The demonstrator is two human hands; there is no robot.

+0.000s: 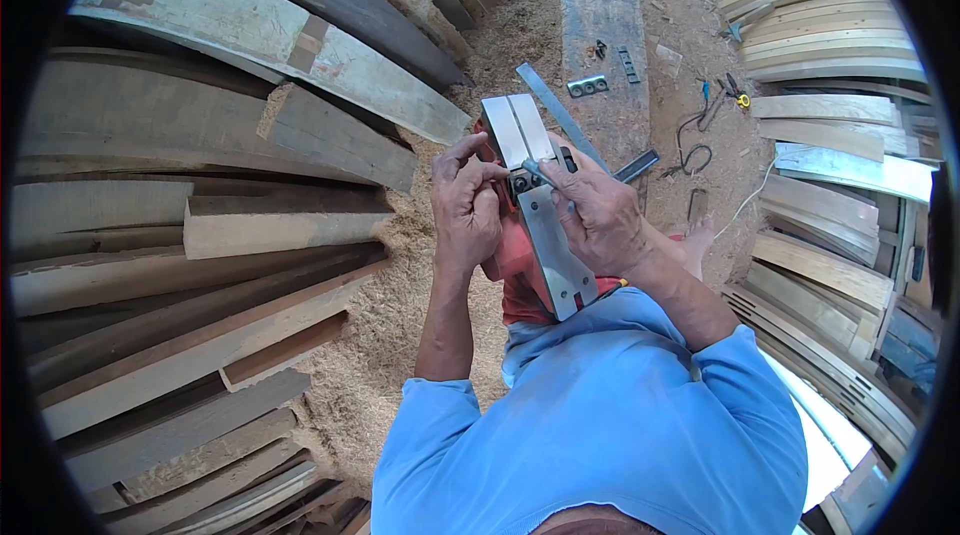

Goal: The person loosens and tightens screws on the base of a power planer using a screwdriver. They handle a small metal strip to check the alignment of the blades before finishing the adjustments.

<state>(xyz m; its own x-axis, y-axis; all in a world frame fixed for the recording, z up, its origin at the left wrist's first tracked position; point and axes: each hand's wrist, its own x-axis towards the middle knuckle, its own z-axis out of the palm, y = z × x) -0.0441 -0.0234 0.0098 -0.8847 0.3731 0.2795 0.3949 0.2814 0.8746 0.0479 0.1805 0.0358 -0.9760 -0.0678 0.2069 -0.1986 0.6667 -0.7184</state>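
A red electric planer (508,253) rests upside down on my lap, its two-part metal sole (553,253) facing up. The dark cutter drum (521,180) shows in the gap between the sole plates. My left hand (468,203) is at the planer's left side, its fingers bent and the thumb and forefinger pressed at the drum's end. From the right, my right hand (603,215) reaches over the sole, pinching a small blue-grey metal tool (534,171) against the drum. The fingers partly cover the tool, so its exact kind cannot be made out.
Ahead lies a worn plank (600,10) with a metal piece with round holes (587,86), a dark slotted strip (628,65) and a flat metal bar (560,115). Yellow-handled pliers (741,98) and a black cord (690,140) lie right. Stacked timber (290,225) flanks both sides; wood shavings (385,355) cover the ground.
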